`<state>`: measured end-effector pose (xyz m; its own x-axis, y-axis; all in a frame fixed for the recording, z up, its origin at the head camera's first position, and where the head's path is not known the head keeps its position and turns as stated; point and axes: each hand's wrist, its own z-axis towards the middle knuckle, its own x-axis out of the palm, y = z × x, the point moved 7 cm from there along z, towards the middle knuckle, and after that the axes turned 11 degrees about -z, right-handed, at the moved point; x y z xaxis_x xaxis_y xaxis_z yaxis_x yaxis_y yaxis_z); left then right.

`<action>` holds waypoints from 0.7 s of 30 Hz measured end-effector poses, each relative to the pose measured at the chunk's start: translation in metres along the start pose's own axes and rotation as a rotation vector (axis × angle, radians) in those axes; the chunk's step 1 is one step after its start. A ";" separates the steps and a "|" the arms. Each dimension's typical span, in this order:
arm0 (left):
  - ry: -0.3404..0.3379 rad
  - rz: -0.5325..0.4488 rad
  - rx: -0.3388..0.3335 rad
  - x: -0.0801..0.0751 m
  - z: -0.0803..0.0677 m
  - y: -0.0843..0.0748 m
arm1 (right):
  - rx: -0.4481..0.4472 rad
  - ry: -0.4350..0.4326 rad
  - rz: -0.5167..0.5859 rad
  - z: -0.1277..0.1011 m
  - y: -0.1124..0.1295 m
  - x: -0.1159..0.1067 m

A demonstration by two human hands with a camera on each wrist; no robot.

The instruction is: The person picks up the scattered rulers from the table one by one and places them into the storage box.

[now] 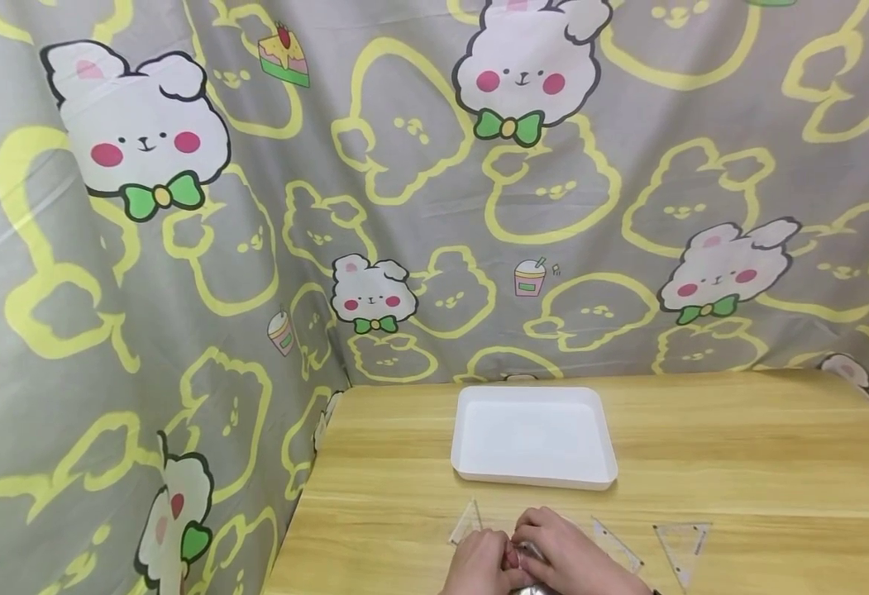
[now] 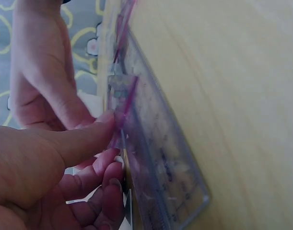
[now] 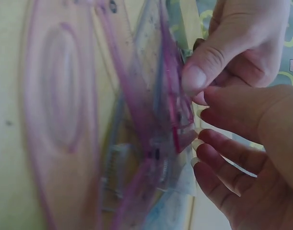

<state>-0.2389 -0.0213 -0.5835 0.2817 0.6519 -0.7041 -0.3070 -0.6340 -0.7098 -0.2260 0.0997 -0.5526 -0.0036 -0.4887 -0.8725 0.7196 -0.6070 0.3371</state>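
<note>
"Where to begin in the head view?"

"With a clear set square (image 1: 467,525) at lower centre, just beside the left hand (image 1: 482,562)."

"And in that hand?"

"A pink piece (image 3: 172,108), pinched under the thumb, other fingers curled. Held at bottom centre of the head view, largely hidden there by both hands."

"Lying which way from the grip?"

"In the right wrist view, just left of both hands, long axis nearly upright in the frame. Left thumb against its right side, right fingertips by its lower end. Left hand nearer, to judge by contact."

"Next, rightward?"

"The tray (image 1: 534,434), above the hands in the frame, then the right hand (image 1: 564,554), close against the left. Pinching the piece too, or only bracing? Cannot tell."

"And past that?"

"A second set square (image 1: 614,547) just beside the right hand, then a third set square (image 1: 683,545) further toward lower right, flat on the table (image 1: 776,463)."
</note>
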 end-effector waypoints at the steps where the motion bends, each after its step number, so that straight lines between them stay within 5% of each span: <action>1: -0.001 -0.023 -0.002 -0.001 0.000 0.000 | 0.007 0.002 -0.004 -0.001 -0.001 0.001; 10: 0.049 -0.182 -0.051 -0.003 0.000 -0.002 | 0.155 0.079 0.104 -0.003 -0.018 0.004; 17: 0.138 -0.285 -0.106 0.001 0.003 -0.002 | 0.128 0.010 0.083 -0.004 -0.026 -0.003; 21: 0.181 -0.354 -0.145 0.002 0.001 -0.002 | 0.148 0.036 0.172 -0.004 -0.030 -0.005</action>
<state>-0.2389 -0.0181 -0.5829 0.5055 0.7646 -0.3998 -0.0353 -0.4447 -0.8950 -0.2452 0.1227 -0.5600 0.1372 -0.5719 -0.8087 0.5976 -0.6034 0.5281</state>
